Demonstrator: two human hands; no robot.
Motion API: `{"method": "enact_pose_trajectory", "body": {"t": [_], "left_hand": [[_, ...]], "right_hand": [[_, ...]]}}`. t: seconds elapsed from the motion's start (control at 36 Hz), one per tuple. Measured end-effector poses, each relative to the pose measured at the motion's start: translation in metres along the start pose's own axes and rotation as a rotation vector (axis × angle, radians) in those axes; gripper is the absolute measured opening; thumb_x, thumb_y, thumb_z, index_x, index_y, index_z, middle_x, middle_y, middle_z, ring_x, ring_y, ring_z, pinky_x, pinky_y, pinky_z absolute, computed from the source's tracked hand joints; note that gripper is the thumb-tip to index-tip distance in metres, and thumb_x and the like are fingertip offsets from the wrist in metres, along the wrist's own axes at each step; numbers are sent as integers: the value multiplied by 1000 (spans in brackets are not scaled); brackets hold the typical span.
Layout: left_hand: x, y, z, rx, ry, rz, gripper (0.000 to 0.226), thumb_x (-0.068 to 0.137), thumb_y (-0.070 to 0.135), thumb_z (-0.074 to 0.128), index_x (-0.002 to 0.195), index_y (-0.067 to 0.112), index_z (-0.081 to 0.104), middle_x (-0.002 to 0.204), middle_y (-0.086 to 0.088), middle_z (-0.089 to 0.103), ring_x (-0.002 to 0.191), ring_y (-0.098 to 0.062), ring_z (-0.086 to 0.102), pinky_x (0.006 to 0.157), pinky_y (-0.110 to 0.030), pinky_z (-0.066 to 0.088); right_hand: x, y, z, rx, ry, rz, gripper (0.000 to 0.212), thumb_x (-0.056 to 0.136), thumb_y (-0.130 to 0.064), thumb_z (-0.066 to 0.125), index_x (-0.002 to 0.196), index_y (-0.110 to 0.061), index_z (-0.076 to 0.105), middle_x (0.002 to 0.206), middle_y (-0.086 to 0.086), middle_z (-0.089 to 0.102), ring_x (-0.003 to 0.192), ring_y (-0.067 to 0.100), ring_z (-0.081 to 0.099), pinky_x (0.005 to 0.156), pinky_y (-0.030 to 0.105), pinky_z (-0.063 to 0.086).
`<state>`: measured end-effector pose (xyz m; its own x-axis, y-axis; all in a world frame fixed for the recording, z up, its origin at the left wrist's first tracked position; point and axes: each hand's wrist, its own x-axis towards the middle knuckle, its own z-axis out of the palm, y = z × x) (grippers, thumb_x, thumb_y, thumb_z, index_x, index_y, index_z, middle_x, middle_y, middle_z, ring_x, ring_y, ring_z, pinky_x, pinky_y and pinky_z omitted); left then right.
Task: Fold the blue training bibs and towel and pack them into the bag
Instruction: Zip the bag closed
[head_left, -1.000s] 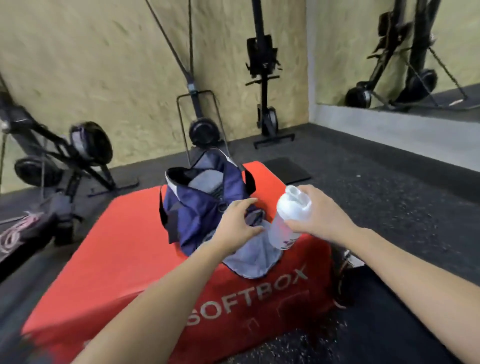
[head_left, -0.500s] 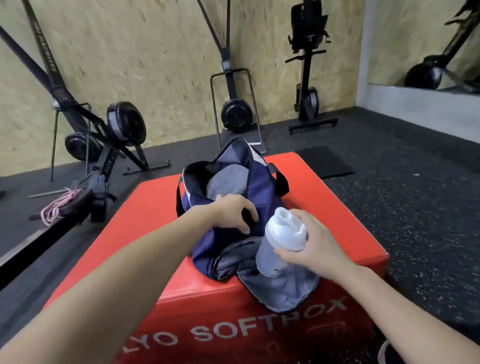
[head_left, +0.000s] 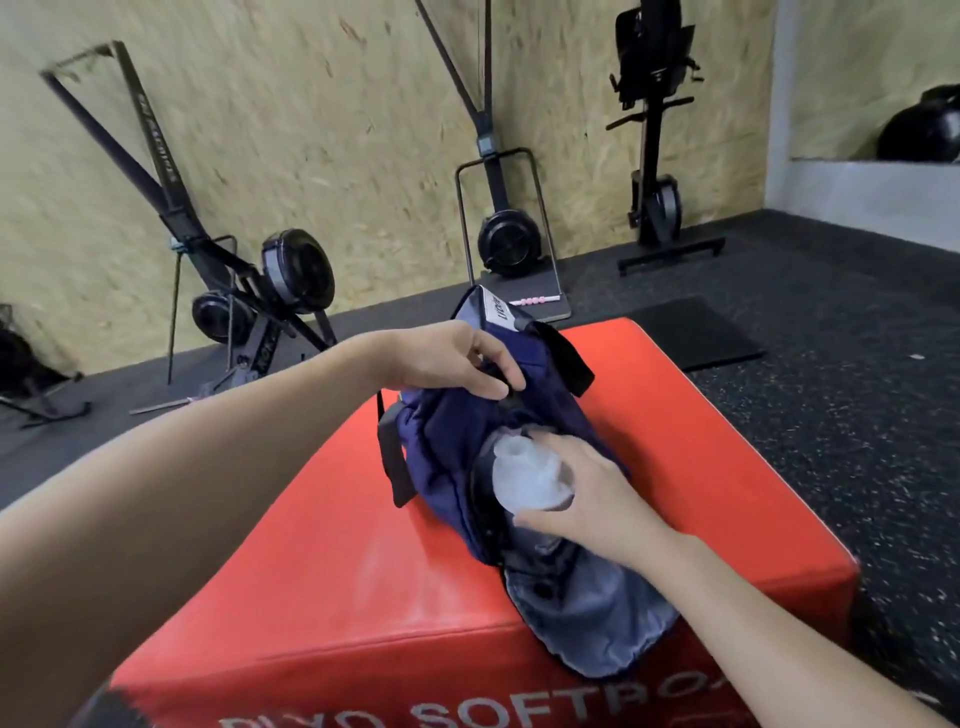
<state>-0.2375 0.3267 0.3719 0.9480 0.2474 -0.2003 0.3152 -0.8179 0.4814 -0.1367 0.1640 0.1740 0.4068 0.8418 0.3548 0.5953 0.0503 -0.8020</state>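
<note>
A navy blue bag (head_left: 447, 447) lies on a red soft box (head_left: 322, 561), its near end pocket open with the grey-lined flap (head_left: 587, 623) hanging over the box's front edge. My right hand (head_left: 582, 493) grips a translucent white-capped bottle (head_left: 524, 475) whose lower part sits inside that end pocket. My left hand (head_left: 457, 358) holds the top of the bag, fingers curled over the fabric. No bibs or towel are visible; the bag's main opening is hidden by my left hand.
Black strap handles (head_left: 566, 353) hang off the bag's sides. Rowing machines (head_left: 270, 291) and a ski trainer (head_left: 654, 156) stand along the wooden wall. A black mat (head_left: 691, 332) lies on the dark rubber floor behind the box.
My right hand has pushed the bottle down into the end pocket. My left hand moved up onto the bag's top and the bag tipped over. The camera came closer.
</note>
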Motion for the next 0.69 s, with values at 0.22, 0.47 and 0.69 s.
{"method": "enact_pose_trajectory", "body": {"t": [0.22, 0.47, 0.69], "left_hand": [[-3, 13, -2, 71, 34, 15, 16, 93, 13, 66, 107, 19, 73, 46, 23, 47, 47, 2, 40, 53, -10, 30], [-2, -11, 3, -36, 75, -26, 17, 96, 12, 61, 106, 21, 72, 108, 12, 72, 101, -7, 64, 94, -21, 47], [1, -16, 19, 76, 151, 44, 16, 97, 5, 56, 105, 13, 68, 73, 29, 64, 59, 11, 52, 59, -4, 37]], "right_hand": [[30, 5, 20, 123, 12, 91, 81, 69, -43, 88, 132, -39, 37, 130, -17, 49, 122, 3, 47, 93, 17, 37], [38, 21, 37, 434, 103, 213, 73, 69, -43, 89, 133, -28, 56, 125, -15, 65, 116, -4, 58, 106, 30, 46], [41, 19, 44, 422, 149, 209, 69, 69, -49, 87, 129, -28, 60, 119, -17, 68, 111, -3, 61, 102, 31, 49]]}}
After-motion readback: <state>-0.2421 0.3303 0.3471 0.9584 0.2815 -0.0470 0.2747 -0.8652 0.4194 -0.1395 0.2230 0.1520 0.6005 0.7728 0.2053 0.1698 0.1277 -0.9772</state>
